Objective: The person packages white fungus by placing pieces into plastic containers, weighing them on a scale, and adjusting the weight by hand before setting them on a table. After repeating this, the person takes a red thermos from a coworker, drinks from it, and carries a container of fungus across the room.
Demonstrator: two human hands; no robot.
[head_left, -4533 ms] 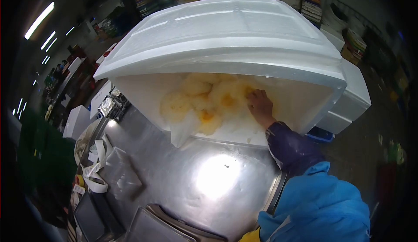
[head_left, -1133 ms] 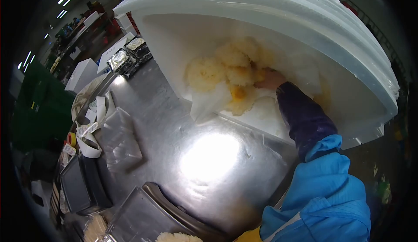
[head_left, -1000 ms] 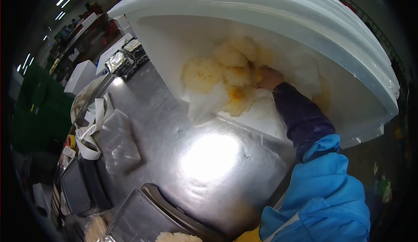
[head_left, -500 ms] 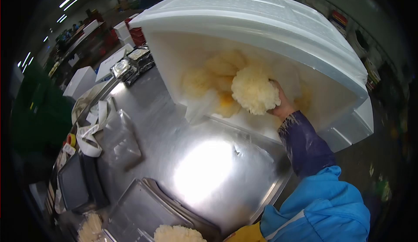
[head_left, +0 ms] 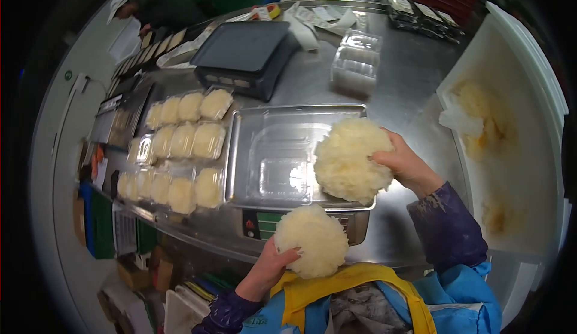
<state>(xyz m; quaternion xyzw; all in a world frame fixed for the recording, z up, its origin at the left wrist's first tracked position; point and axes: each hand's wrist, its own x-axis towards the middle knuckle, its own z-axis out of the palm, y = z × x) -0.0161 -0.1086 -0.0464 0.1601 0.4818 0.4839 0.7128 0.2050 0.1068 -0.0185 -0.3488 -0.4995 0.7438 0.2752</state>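
Observation:
My right hand [head_left: 409,162] is closed on a large, frilly, cream-white snow fungus [head_left: 353,159] above the right side of the weighing scale's metal pan [head_left: 246,126]. Lower down, close to the yellow apron, my left hand [head_left: 275,268] grips a second, smaller snow fungus [head_left: 312,242] in front of the scale's display panel [head_left: 259,224]. A clear plastic container [head_left: 282,180] lies in the pan, partly glared out. To the left stand rows of clear packs [head_left: 209,140] filled with the same pale fungus. Neither fungus touches the other.
At right, a white foam box [head_left: 538,93] on its side holds more fungus [head_left: 481,108]. Stacked clear containers [head_left: 356,63] and a dark grey machine [head_left: 243,48] stand behind the scale. Foil-dark packs [head_left: 421,18] lie farther back. A person [head_left: 159,9] is at far left.
My view has swung left from the foam box to the scale. My right hand has brought the snow fungus out of the box. My left hand now shows, holding another one.

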